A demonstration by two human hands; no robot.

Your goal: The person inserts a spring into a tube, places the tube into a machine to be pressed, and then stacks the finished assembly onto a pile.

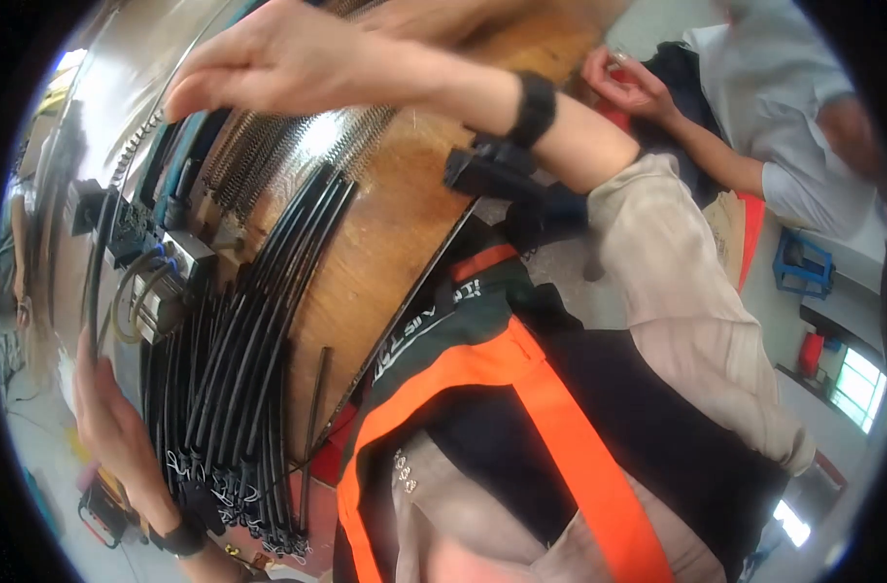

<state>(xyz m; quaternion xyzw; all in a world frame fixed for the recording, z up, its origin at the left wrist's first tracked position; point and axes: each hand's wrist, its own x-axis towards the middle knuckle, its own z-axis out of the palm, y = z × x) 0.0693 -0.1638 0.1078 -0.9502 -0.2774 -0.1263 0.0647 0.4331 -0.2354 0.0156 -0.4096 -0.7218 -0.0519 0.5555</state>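
At the left, my left hand [111,413] is closed round the lower part of a thin black rod [101,267]. The rod runs upward past a small metal fixture [167,301] with hoses and blue fittings. A narrow coil spring [131,151] continues from its upper end. My right hand [259,66] reaches across from the right, and its pinched fingertips meet the spring's far end. Beside the fixture lie a big bundle of black rods [239,360] and, farther off, a row of loose metal springs [298,146].
The wooden table [390,209] carries the rods and springs, its edge close to my body. Across on the right, another person in a light shirt [784,117] has a hand [628,85] near the table. A blue stool [803,262] stands on the floor behind.
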